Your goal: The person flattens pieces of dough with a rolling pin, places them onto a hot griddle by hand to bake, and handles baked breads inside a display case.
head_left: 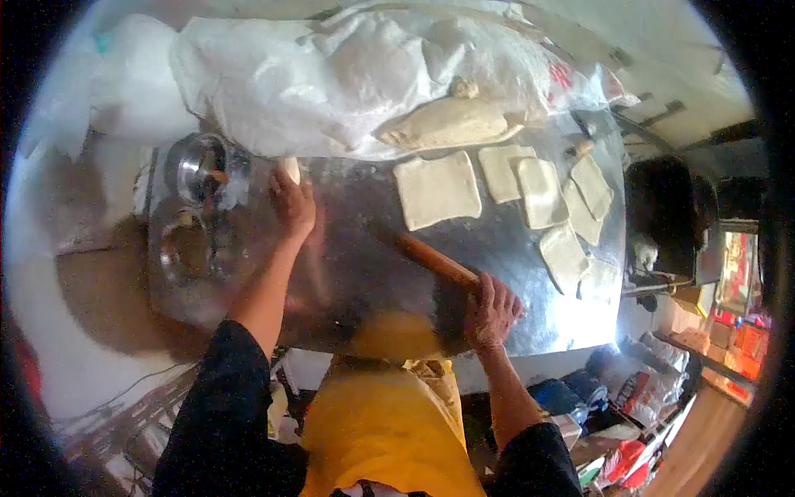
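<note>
My left hand (291, 203) is at the far side of the metal table, its fingers closed around a small pale piece of dough (293, 171). My right hand (494, 311) grips the near end of a wooden rolling pin (439, 261), which slants over the tabletop toward the upper left. Beyond the pin lies a flat square of dough (439, 190). Several more flattened pieces, including one dough sheet (542, 195), partly overlap on the right. A large lump of dough (455, 124) rests at the back against white plastic.
White plastic sheeting (315, 83) is bunched along the back of the metal table (356, 273). A shiny metal bowl (197, 170) stands at the left, with a second bowl (186, 247) nearer me. Bags (646, 385) and other goods crowd the floor at right.
</note>
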`<state>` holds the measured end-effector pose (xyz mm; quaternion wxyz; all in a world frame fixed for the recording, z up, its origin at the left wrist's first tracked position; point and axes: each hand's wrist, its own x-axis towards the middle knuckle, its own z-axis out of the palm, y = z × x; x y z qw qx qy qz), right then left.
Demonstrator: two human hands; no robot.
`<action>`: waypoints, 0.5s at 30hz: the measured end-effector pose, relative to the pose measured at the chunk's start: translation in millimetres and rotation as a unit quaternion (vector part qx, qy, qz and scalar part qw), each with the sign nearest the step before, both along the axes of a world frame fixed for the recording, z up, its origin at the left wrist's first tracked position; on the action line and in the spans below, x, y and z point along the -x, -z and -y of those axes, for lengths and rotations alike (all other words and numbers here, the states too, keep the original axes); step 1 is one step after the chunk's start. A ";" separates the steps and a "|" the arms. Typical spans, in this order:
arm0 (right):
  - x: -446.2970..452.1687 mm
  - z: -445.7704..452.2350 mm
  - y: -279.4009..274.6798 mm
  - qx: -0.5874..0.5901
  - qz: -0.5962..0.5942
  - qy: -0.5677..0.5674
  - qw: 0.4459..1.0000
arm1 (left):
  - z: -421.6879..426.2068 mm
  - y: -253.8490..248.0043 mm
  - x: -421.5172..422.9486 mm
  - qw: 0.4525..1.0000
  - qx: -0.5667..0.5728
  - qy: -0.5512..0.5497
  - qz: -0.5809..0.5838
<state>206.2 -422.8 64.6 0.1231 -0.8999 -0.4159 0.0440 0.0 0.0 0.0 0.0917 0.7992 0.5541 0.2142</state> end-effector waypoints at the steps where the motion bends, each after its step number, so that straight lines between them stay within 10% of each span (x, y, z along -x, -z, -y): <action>1: -0.4 7.0 -8.7 0.028 -0.002 -0.004 1.000 | 6.2 -2.4 -0.6 0.998 -0.047 0.031 0.018; 5: -0.4 -7.2 12.6 -0.026 -0.014 -0.008 1.000 | 10.6 -79.0 -21.2 0.954 0.020 0.114 0.275; 11: -4.8 -3.5 1.8 -0.018 -0.021 -0.010 1.000 | 189.0 -51.2 10.3 0.971 0.176 0.153 0.047; 15: -5.7 0.1 -1.3 0.009 -0.007 0.003 1.000 | 196.8 -104.1 27.4 0.900 0.319 0.264 0.138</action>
